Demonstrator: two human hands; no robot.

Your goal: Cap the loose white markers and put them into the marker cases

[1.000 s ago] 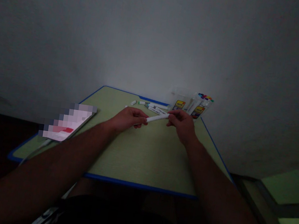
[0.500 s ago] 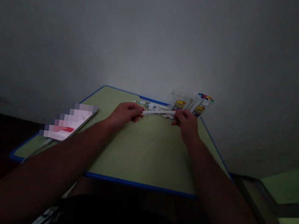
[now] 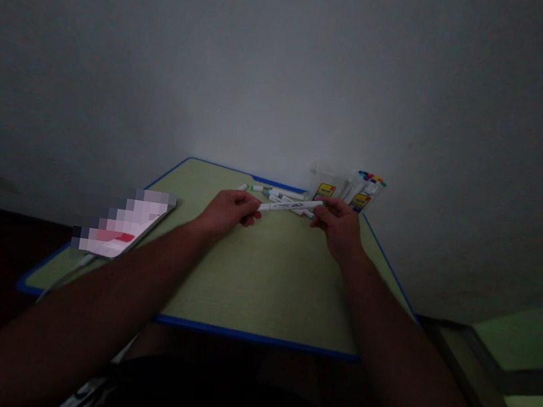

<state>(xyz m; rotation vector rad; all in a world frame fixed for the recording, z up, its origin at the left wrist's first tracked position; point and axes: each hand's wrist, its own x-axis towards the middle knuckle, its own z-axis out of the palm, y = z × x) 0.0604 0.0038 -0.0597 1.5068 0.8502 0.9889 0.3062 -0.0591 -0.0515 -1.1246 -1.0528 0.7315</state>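
Note:
Between my two hands a white marker (image 3: 291, 206) is held nearly level above the table, its printed side showing and a bit of green at its right end. My left hand (image 3: 232, 213) is closed on the marker's left end, fingertips pinching it. The right end is pinched in my right hand (image 3: 338, 225). Just behind, several white markers (image 3: 287, 193) with green and bluish ends lie loosely across each other on the table, partly hidden by the held one.
A clear case (image 3: 325, 187) with a yellow label stands at the back right, beside another clear case (image 3: 365, 196) full of colourful-ended markers. A lit tablet or phone (image 3: 118, 236) with a cable sits at the left. The blue-edged table (image 3: 260, 283) meets the wall (image 3: 278, 83).
The marker has been turned in my fingers, so that its printed side and green right end now show. My hands have barely moved.

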